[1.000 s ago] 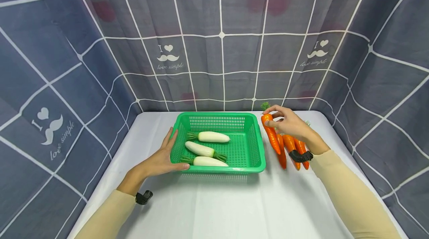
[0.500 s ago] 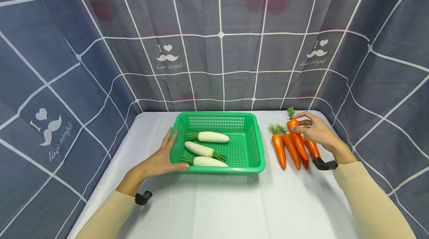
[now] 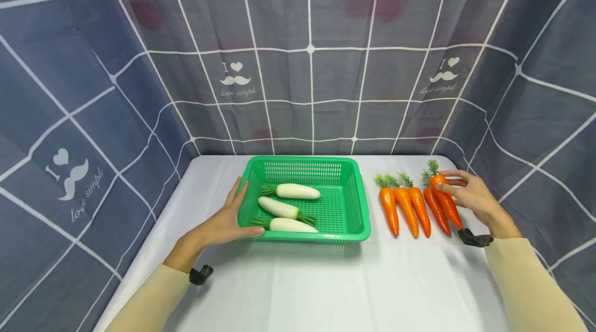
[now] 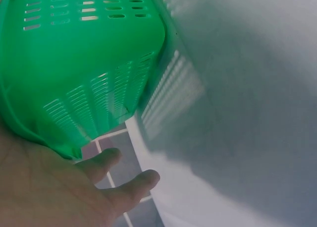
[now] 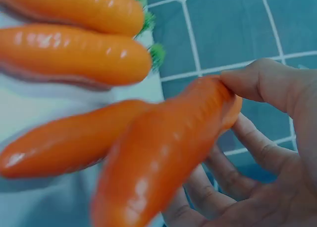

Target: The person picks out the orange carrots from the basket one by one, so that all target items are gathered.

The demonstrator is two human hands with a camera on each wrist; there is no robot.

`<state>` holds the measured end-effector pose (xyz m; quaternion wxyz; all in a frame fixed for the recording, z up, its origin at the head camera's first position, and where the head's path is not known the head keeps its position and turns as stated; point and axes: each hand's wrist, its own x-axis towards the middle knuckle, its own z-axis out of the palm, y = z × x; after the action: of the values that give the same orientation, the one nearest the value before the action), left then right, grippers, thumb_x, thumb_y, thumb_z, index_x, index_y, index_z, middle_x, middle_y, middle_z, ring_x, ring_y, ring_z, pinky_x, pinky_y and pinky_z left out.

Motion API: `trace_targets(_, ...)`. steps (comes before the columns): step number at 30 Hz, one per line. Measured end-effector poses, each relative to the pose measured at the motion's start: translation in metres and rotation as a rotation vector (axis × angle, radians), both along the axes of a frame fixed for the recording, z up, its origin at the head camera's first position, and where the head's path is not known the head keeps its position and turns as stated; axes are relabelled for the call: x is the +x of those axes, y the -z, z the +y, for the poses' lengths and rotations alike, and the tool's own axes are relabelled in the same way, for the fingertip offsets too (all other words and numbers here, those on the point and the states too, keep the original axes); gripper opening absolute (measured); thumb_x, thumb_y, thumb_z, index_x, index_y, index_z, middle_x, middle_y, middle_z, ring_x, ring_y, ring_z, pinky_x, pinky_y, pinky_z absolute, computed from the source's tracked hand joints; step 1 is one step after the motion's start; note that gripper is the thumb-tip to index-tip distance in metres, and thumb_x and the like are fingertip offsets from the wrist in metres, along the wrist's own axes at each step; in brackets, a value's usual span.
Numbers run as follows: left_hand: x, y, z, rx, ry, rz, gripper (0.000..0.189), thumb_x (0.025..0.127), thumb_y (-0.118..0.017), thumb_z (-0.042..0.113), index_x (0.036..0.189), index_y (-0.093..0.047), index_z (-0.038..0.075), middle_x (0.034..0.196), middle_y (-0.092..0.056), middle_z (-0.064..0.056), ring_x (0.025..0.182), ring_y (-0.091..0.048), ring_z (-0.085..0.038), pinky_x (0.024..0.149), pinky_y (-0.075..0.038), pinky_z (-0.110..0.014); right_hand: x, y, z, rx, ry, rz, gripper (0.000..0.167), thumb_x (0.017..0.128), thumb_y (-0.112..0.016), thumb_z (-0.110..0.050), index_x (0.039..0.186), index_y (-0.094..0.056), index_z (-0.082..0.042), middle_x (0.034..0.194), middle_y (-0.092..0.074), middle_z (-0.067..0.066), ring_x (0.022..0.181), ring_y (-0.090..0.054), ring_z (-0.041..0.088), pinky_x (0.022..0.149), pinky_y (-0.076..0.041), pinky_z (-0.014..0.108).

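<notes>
Pinched by its top between the thumb and fingers of my right hand (image 3: 479, 200) is a shiny orange carrot (image 3: 449, 206) with a green tuft. It is at the right end of a row and overlaps the neighbouring carrot (image 3: 436, 210); the right wrist view shows its thick body (image 5: 158, 152) tilted across that one. My left hand (image 3: 223, 223) rests at the left side of a green perforated basket (image 3: 307, 237), thumb on the near rim. In the left wrist view its fingers (image 4: 138, 185) extend straight past the basket wall. Three white radishes (image 3: 298, 191) lie inside the basket.
Other carrots (image 3: 406, 210) lie side by side right of the basket, green tops toward the back. A white cloth (image 3: 316, 290) covers the table. Dark grey curtains (image 3: 335, 78) with white grid lines enclose the back and sides.
My right hand has carried the carrot rightward, from beside the basket over the other carrots to the row's right end. The left hand and basket have stayed in place.
</notes>
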<state>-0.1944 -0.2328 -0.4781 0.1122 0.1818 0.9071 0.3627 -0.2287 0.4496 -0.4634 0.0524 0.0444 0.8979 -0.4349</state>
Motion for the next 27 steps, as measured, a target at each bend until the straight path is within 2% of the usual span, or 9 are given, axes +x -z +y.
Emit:
trace_targets(5,-0.001,-0.001,0.001,-0.005,-0.005,-0.001,0.148,0.094,-0.093,0.061,0.188,0.012,0.017,0.195,0.029,-0.007,0.179,-0.014,-0.061,0.129,-0.040,-0.084,0.001,0.017,0.010,0.014,0.058,0.013,0.077,0.118,-0.068,-0.044,0.174,-0.045,0.004,0.169,-0.049,0.042,0.095,-0.062,-0.011,0.080,-0.061,0.022)
trace_targets(14,-0.001,0.000,-0.001,-0.007,-0.014,-0.012,0.147,0.095,-0.093,0.062,0.188,0.013,0.018,0.195,0.030,-0.004,0.179,-0.014,-0.060,0.130,-0.039,-0.084,0.000,0.036,0.016,-0.012,0.136,0.063,0.074,0.117,-0.070,-0.037,0.171,-0.046,0.007,0.165,-0.052,0.044,0.088,-0.062,-0.014,0.075,-0.062,0.021)
trace_targets(27,0.000,0.002,-0.001,0.003,-0.020,-0.009,0.148,0.094,-0.093,0.063,0.188,0.012,0.019,0.195,0.029,-0.003,0.179,-0.016,-0.060,0.130,-0.040,-0.084,-0.004,0.051,0.018,0.048,0.135,0.089,0.069,0.116,-0.071,-0.029,0.166,-0.050,0.013,0.158,-0.056,0.049,0.086,-0.057,-0.017,0.074,-0.056,0.012)
